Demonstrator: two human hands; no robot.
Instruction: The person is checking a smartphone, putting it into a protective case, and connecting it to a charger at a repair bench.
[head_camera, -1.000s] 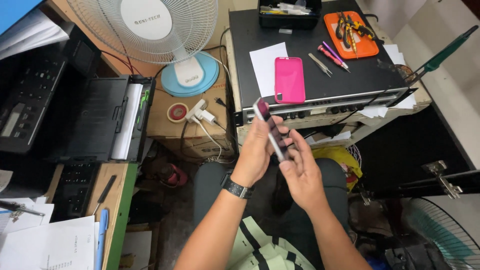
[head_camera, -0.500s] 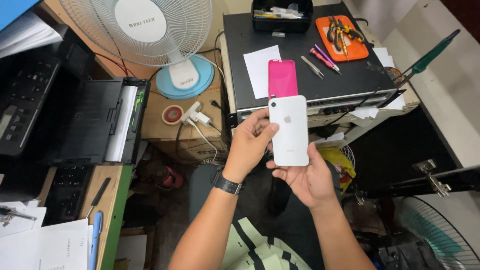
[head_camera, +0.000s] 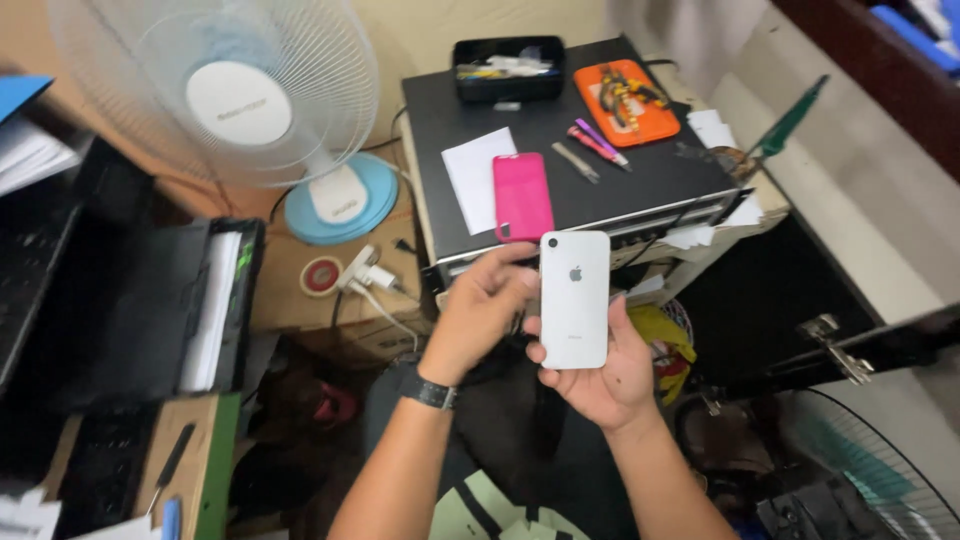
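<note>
You hold the phone (head_camera: 574, 299) back-up, white rear shell facing you, above your lap and just in front of the counter (head_camera: 640, 185) edge. Right hand (head_camera: 600, 375) cradles it from below: palm under the lower half, thumb on the left edge, fingers curled behind the right edge. Left hand (head_camera: 478, 315) touches the upper left corner near the camera, fingertips pinched lightly on that edge; watch (head_camera: 430, 391) on that wrist.

Step in hand, as judged: inspection of the bare phone, rear side. The pink case (head_camera: 522, 195) lies flat on the counter, apart from the phone, beside a white paper sheet (head_camera: 472, 175).

Also on the counter: two thin tools (head_camera: 590, 148) near the case, an orange tray (head_camera: 627, 100) with tools, a black tray (head_camera: 507, 68) at the back. A fan (head_camera: 250, 100) stands to the left.

Next move, as judged: work on the phone wants it steady, so set it on a bare patch of counter near the case, or keep the right hand firm while the left hand shifts. Glossy shell looks slick; grip by the edges, not the faces
</note>
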